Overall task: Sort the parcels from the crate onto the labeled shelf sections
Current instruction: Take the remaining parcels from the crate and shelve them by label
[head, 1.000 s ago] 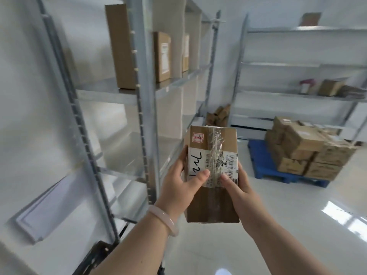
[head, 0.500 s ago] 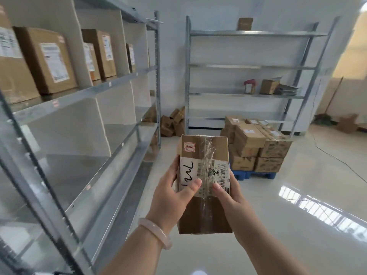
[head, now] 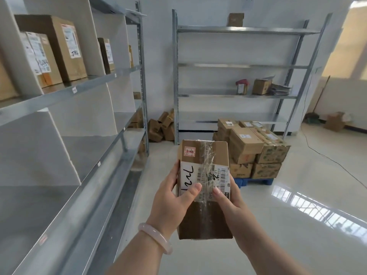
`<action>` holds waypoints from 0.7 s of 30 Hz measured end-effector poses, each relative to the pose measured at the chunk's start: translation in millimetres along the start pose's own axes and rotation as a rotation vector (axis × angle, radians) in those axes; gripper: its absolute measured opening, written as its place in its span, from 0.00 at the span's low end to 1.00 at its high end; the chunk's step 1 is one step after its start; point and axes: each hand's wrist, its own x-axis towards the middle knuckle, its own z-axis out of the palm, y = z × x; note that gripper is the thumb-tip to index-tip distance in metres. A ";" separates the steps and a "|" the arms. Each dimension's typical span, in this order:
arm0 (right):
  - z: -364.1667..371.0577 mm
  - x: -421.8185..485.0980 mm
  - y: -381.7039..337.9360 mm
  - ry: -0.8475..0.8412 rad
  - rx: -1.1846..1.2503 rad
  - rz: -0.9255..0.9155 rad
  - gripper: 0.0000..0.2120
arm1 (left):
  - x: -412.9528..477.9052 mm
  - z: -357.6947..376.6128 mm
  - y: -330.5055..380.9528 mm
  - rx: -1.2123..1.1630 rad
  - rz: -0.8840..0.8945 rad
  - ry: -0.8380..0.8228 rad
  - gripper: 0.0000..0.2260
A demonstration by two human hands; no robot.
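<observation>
Both left hand (head: 171, 203) and right hand (head: 228, 197) partly cover parcel (head: 205, 222) label (head: 204, 173).

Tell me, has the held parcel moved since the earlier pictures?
Yes. The parcel swung right, away from the left shelf, and now overlaps the stacked boxes.

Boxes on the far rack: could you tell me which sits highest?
The small brown box alone on the top shelf; the tan box and red-topped parcel sit two shelves lower.
</observation>
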 end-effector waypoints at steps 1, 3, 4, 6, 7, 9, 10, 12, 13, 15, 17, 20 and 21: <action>4.8 17.6 0.1 0.001 -0.003 -0.002 0.25 | 17.6 -4.2 -6.0 -0.015 0.004 -0.005 0.31; 13.3 52.9 0.0 0.010 -0.008 0.005 0.24 | 52.2 -11.6 -17.3 -0.042 0.005 -0.017 0.30; 17.0 69.9 -0.2 0.020 -0.012 0.010 0.24 | 68.6 -14.9 -22.0 -0.056 0.000 -0.026 0.30; 24.4 101.3 -2.3 0.047 -0.027 0.027 0.24 | 101.3 -20.8 -30.2 -0.083 -0.011 -0.056 0.30; 27.3 116.2 -2.9 0.058 -0.031 0.034 0.23 | 118.0 -22.9 -34.3 -0.091 -0.017 -0.069 0.31; 30.7 143.1 -2.6 0.078 -0.037 0.053 0.22 | 148.4 -23.9 -44.5 -0.089 -0.023 -0.085 0.31; 31.0 155.8 -2.4 0.089 -0.041 0.065 0.22 | 161.5 -22.8 -49.9 -0.090 -0.028 -0.090 0.31; 28.9 180.6 -0.4 0.112 -0.049 0.087 0.23 | 184.6 -18.6 -61.1 -0.094 -0.045 -0.101 0.31; 27.2 192.4 1.8 0.122 -0.050 0.100 0.23 | 194.7 -16.0 -66.6 -0.091 -0.055 -0.108 0.30; 23.3 215.1 6.9 0.139 -0.051 0.122 0.24 | 214.4 -10.4 -76.4 -0.091 -0.078 -0.121 0.30; 18.8 240.9 13.9 0.149 -0.054 0.135 0.24 | 237.8 -4.0 -87.3 -0.097 -0.098 -0.128 0.31; 8.0 285.8 23.9 0.140 -0.036 0.142 0.23 | 277.5 7.6 -104.9 -0.093 -0.137 -0.125 0.30; 2.5 302.8 27.0 0.130 -0.034 0.143 0.24 | 291.7 12.1 -109.3 -0.088 -0.148 -0.120 0.30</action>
